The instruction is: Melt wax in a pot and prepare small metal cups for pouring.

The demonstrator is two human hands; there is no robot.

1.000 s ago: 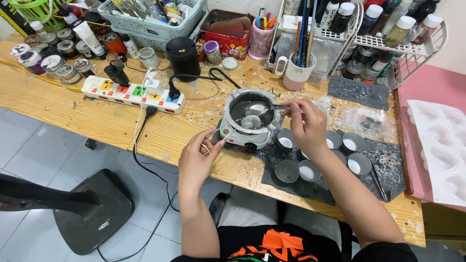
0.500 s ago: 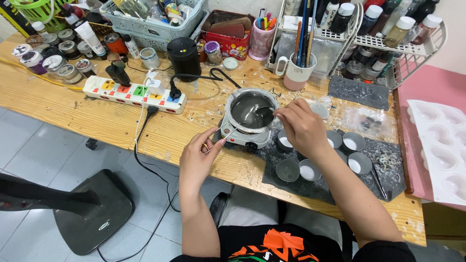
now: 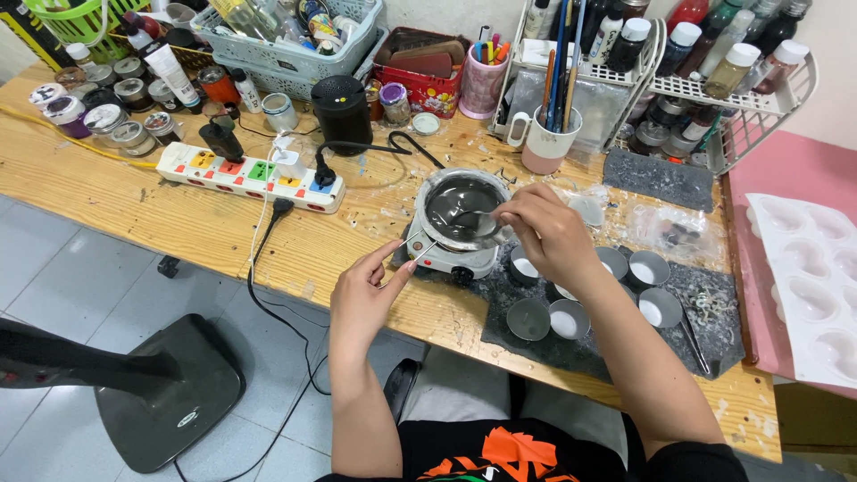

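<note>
Head view shows a small round metal pot (image 3: 461,207) of dark melted liquid sitting on a white hot plate (image 3: 444,256), near the middle of the tabletop (image 3: 178,223) and a little toward its front edge. A metal spoon (image 3: 478,219) lies with its bowl in the liquid; its handle runs out to the right over the pot's rim and into the right hand (image 3: 546,234), whose grip is pinched closed around the handle end. So the spoon's long axis runs roughly left to right, parallel to the front edge, with the bowl lying left of the grip.

From the pot's near-left side a thin wire handle (image 3: 409,247) slants down toward the front edge. The left hand (image 3: 364,299) has its thumb and forefinger closed on the end of that wire, so the pot lies up and to the right of this grip. The right hand is the nearer one to the liquid; the left is a little apart, close to the front edge.

Just right of the hot plate, on a dark mat (image 3: 616,344), stand several small round metal cups (image 3: 571,318), some with white filling, one looking empty (image 3: 528,318). They sit under and beside the right forearm. Farther left lies a white power strip (image 3: 245,176); at the right edge, a white mould tray (image 3: 808,277).
</note>
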